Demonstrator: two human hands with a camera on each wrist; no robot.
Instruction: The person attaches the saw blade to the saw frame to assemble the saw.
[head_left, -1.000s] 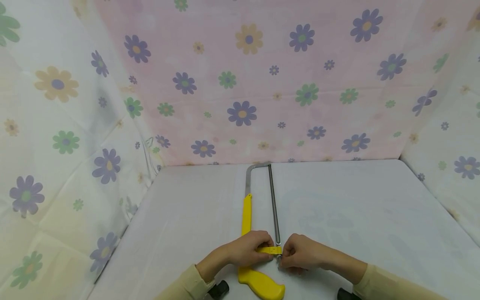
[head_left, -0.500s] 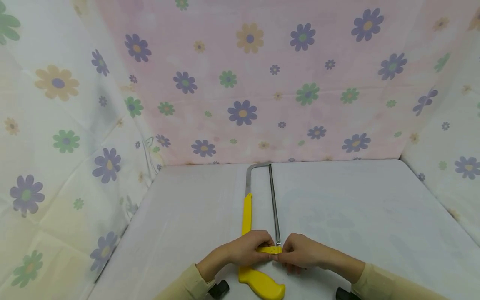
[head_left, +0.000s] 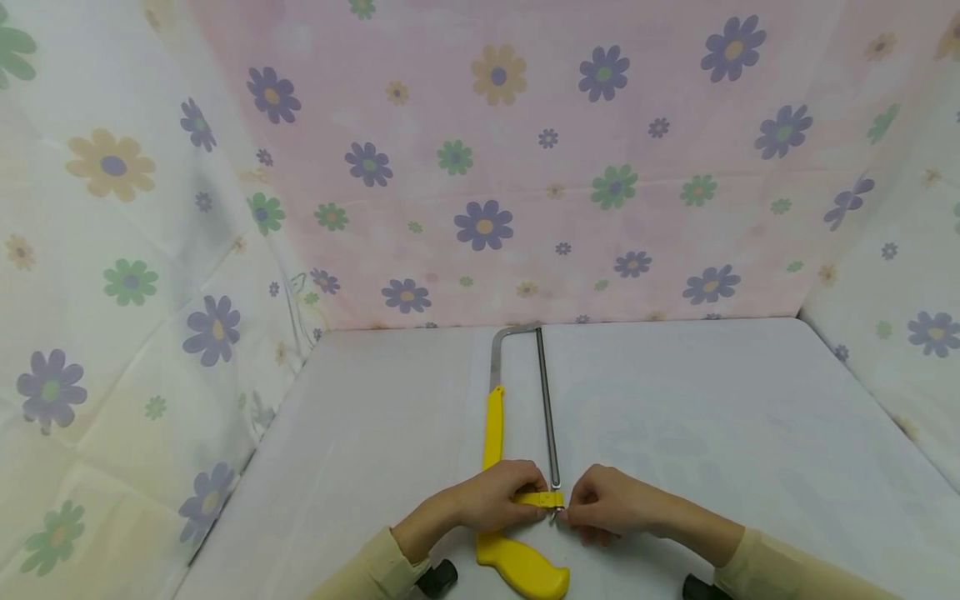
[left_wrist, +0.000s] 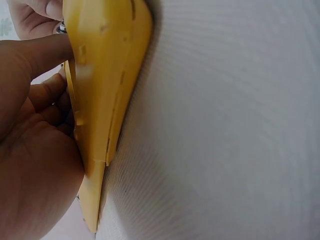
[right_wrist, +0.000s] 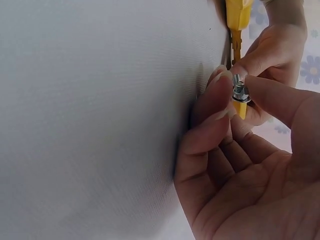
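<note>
A hacksaw (head_left: 492, 425) with a yellow handle and a steel bow lies flat on the white table, handle toward me. Its dark blade (head_left: 547, 400) runs along the right side. My left hand (head_left: 495, 497) grips the yellow frame near the handle, with fingertips at the short yellow crosspiece (head_left: 542, 500) below the blade. At the end of that crosspiece sits a small metal wing nut (right_wrist: 240, 90) on a threaded screw. The thumb and index finger of my right hand (head_left: 611, 502) pinch at this wing nut, the other fingers curled beneath.
The white table (head_left: 697, 425) spreads out on both sides of the saw. Flower-printed cloth (head_left: 547, 183) stands behind it and along both sides. The bow's far end reaches the table's back edge.
My right fingers moved in over the wing nut, hiding it, then drew slightly back right so it shows again. The wing nut's angle differs. My left hand and the hacksaw stay put.
</note>
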